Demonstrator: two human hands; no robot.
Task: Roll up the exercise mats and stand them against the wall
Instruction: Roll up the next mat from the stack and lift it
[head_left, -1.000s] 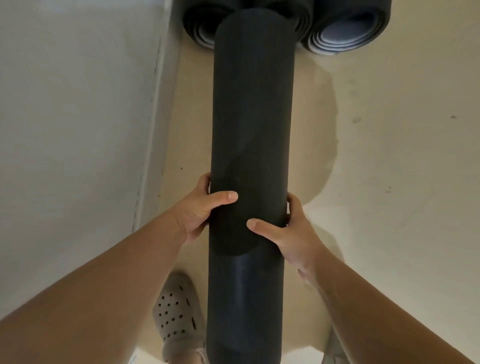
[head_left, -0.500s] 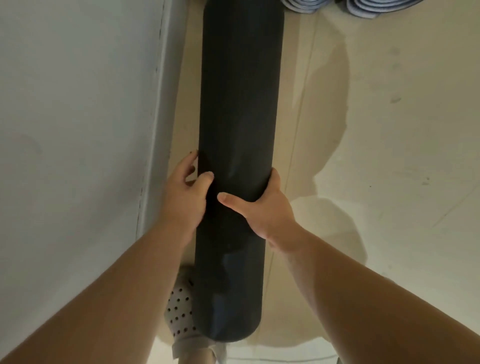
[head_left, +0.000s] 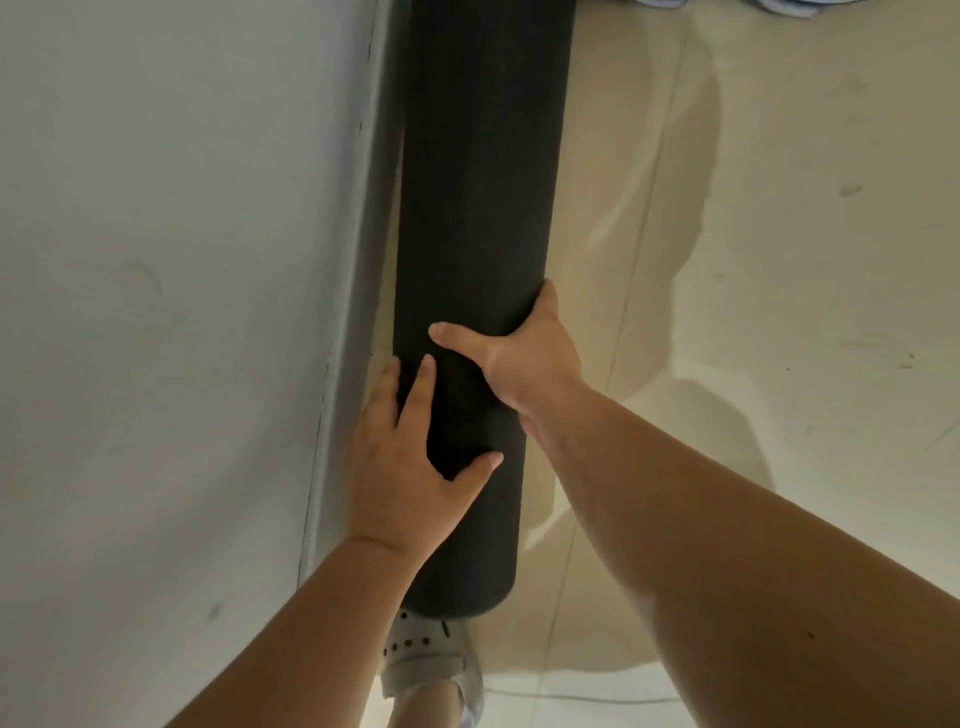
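The rolled mat (head_left: 478, 182), black and tightly wound, is held between both hands close beside the wall (head_left: 156, 312). Its left flank is seen against the grey strip (head_left: 358, 260) that runs along the wall's edge, though whether the two touch cannot be told.

The right hand (head_left: 530, 358) is clasped round the mat's right side. Its thumb is laid across the front face and its fingers are curled away behind the roll, out of sight. The left hand (head_left: 405, 467) is set lower, on the mat's left side, and is laid flat against it. The fingers are stretched straight along the roll and the thumb is spread out across the front. The mat is thus pressed by the left hand rather than clenched. Both forearms are extended from the bottom of the view, the right one crossing in from the lower right corner.

The mat's long axis is aligned with the wall's edge and runs from bottom to top of the view. One rounded end is seen just above a pale perforated shoe (head_left: 431, 660). The other end is cut off by the top edge. The roll appears broader toward the top. To its right the beige floor (head_left: 779, 260) is marked by shadows.
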